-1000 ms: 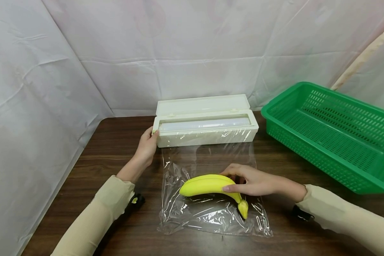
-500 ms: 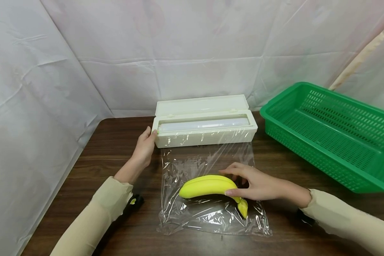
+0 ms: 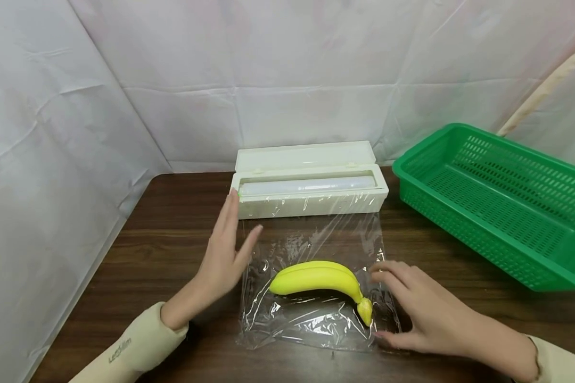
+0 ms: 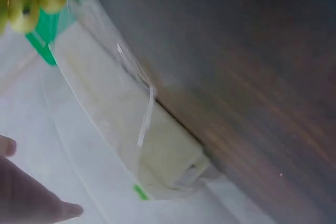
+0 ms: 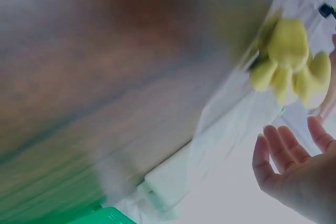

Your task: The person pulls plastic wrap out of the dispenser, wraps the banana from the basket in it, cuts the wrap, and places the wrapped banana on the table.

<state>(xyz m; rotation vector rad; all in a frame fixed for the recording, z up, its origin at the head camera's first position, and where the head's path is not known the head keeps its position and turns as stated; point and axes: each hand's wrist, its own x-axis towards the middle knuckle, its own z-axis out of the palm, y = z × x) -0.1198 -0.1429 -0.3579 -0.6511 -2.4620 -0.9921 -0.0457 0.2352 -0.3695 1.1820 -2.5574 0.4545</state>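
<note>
A yellow bunch of bananas (image 3: 313, 279) lies on a sheet of clear plastic wrap (image 3: 311, 330), its stem end toward the lower right. The wrap runs out of a white box (image 3: 311, 206) that stands with its lid up and a roll (image 3: 309, 184) inside. My left hand (image 3: 222, 255) is left of the wrap, fingers straight, its fingertips near the box's left corner; whether they touch it I cannot tell. My right hand (image 3: 426, 314) hovers at the wrap's right edge, fingers loosely bent, apart from the bananas. The right wrist view shows the bananas (image 5: 289, 51) beyond its fingers.
A green perforated basket (image 3: 489, 213) stands at the right of the brown wooden table (image 3: 172, 213). A pale cloth backdrop (image 3: 311, 69) rises behind the table's far edge and along the left side.
My right hand has let go of the bananas and moved right and nearer to me. My left hand has released the box corner, its fingers now straight and thumb spread. The bananas stay in place.
</note>
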